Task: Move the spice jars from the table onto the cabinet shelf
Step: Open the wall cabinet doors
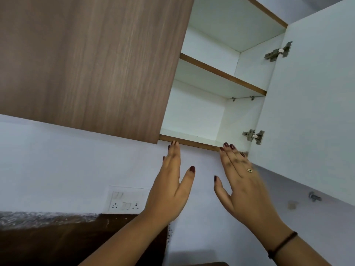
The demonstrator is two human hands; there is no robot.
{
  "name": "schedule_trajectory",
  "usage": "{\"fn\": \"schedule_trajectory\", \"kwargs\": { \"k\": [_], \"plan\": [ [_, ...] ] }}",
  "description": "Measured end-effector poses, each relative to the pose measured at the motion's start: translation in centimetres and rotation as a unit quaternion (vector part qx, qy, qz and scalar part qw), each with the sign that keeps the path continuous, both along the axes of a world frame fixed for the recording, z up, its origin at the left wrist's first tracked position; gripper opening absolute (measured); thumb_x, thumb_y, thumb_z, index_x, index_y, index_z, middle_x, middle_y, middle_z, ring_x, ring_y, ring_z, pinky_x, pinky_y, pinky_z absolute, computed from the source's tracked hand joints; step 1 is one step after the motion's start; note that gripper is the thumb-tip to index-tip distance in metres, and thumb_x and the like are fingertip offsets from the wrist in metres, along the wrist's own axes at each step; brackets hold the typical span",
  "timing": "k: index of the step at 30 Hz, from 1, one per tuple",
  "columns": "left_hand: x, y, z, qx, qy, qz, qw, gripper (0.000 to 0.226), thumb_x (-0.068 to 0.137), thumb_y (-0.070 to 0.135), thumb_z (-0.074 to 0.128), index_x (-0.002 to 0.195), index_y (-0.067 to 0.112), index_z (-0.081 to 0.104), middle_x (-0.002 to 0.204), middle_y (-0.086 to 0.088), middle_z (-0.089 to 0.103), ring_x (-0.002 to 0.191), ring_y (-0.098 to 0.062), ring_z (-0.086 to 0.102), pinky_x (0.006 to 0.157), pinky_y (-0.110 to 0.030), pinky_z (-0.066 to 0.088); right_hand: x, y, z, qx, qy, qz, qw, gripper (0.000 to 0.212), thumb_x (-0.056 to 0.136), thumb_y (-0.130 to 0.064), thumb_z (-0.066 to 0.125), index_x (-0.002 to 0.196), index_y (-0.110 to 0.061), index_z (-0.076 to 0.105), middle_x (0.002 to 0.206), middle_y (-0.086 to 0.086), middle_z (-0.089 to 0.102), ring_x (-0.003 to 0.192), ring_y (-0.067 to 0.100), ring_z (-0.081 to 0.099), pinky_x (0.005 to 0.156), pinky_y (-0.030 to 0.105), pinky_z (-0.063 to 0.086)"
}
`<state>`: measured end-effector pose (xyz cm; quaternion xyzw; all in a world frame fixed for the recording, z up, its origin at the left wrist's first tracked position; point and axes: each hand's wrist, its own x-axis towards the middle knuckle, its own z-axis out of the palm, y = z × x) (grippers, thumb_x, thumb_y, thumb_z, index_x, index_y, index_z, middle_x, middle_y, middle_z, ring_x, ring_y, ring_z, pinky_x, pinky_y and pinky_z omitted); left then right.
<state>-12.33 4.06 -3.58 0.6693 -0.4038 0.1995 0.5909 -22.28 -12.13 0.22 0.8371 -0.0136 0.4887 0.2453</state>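
Note:
The wall cabinet stands open on its right half, white inside, with a bottom shelf (192,138) and a middle shelf (221,73), both bare. My left hand (172,187) is raised just below the bottom shelf's wooden front edge, fingers straight and apart, holding nothing. My right hand (240,181) is beside it, fingertips reaching the same edge near the cabinet's right corner, also flat and holding nothing. No spice jars and no table are in view.
The closed wood-grain left door (86,62) covers the cabinet's left half. The open white right door (311,104) swings out at the right on two metal hinges (253,136). A switch and socket plate (125,200) sits on the white wall below.

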Motion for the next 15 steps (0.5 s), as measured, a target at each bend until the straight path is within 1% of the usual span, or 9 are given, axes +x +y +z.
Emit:
{"fn": "schedule_trajectory", "kwargs": {
  "k": [1,3,5,7,8,11,13,15],
  "plan": [
    [0.7,0.7,-0.2,0.028,-0.026,0.030,0.999,0.073,0.095,0.058,0.029,0.155,0.043,-0.010,0.162,0.027,-0.013,0.151,0.000,-0.006,0.118,-0.020,0.006,0.6,0.6,-0.3,0.012,-0.005,0.004,1.000,0.064,0.093,-0.036,0.045,0.148,-0.004,0.039,0.154,0.011,0.040,0.144,0.023,0.036,0.120,0.033,0.023],
    [1.8,2.1,-0.1,0.073,-0.071,0.075,0.992,0.075,0.094,0.063,0.025,0.154,0.042,-0.016,0.161,0.025,-0.020,0.152,-0.004,-0.011,0.117,-0.024,0.006,1.7,1.6,-0.6,0.026,-0.012,0.015,0.999,0.065,0.093,-0.035,0.046,0.149,-0.003,0.038,0.154,0.012,0.039,0.145,0.023,0.034,0.120,0.038,0.028],
    [2.6,3.2,0.3,0.107,-0.139,0.106,0.979,0.074,0.099,0.063,0.023,0.155,0.036,-0.016,0.163,0.020,-0.022,0.151,-0.002,-0.016,0.119,-0.023,0.001,2.7,2.4,-0.8,0.018,-0.023,0.022,0.999,0.064,0.093,-0.033,0.048,0.148,-0.002,0.039,0.154,0.013,0.039,0.145,0.025,0.035,0.118,0.042,0.032],
    [3.4,4.0,1.1,0.137,-0.210,0.141,0.958,0.077,0.098,0.061,0.021,0.157,0.028,-0.014,0.165,0.014,-0.021,0.150,0.000,-0.019,0.119,-0.021,-0.006,3.8,3.0,-1.0,0.004,-0.031,0.028,0.999,0.065,0.092,-0.031,0.053,0.148,-0.001,0.039,0.155,0.014,0.038,0.146,0.026,0.033,0.118,0.043,0.031],
    [3.8,4.3,1.5,0.148,-0.240,0.158,0.946,0.078,0.098,0.059,0.021,0.158,0.023,-0.012,0.166,0.009,-0.019,0.151,-0.002,-0.019,0.121,-0.023,-0.007,4.4,3.2,-1.0,-0.001,-0.035,0.030,0.999,0.066,0.092,-0.030,0.054,0.149,-0.001,0.038,0.156,0.014,0.036,0.147,0.026,0.031,0.119,0.043,0.029],
    [5.4,4.8,2.9,0.178,-0.328,0.215,0.902,0.078,0.100,0.054,0.026,0.159,0.014,-0.006,0.168,-0.003,-0.011,0.154,-0.015,-0.013,0.125,-0.037,0.000,6.3,3.5,-1.3,-0.002,-0.059,0.034,0.998,0.069,0.092,-0.031,0.054,0.151,-0.003,0.032,0.159,0.013,0.030,0.150,0.025,0.024,0.121,0.043,0.024],
    [6.6,4.9,4.1,0.197,-0.361,0.245,0.878,0.078,0.100,0.053,0.028,0.160,0.013,-0.003,0.168,-0.006,-0.009,0.155,-0.021,-0.010,0.124,-0.042,0.001,7.7,3.6,-1.7,0.020,-0.079,0.047,0.996,0.070,0.092,-0.032,0.051,0.153,-0.006,0.028,0.160,0.012,0.026,0.151,0.024,0.020,0.123,0.041,0.020],
    [7.7,5.1,5.4,0.220,-0.382,0.270,0.856,0.078,0.100,0.054,0.027,0.160,0.013,-0.002,0.168,-0.008,-0.007,0.155,-0.024,-0.008,0.124,-0.044,0.002,9.5,3.8,-2.4,0.054,-0.092,0.063,0.992,0.072,0.092,-0.034,0.049,0.154,-0.007,0.022,0.162,0.011,0.022,0.152,0.024,0.018,0.123,0.040,0.019]
  ]
}}
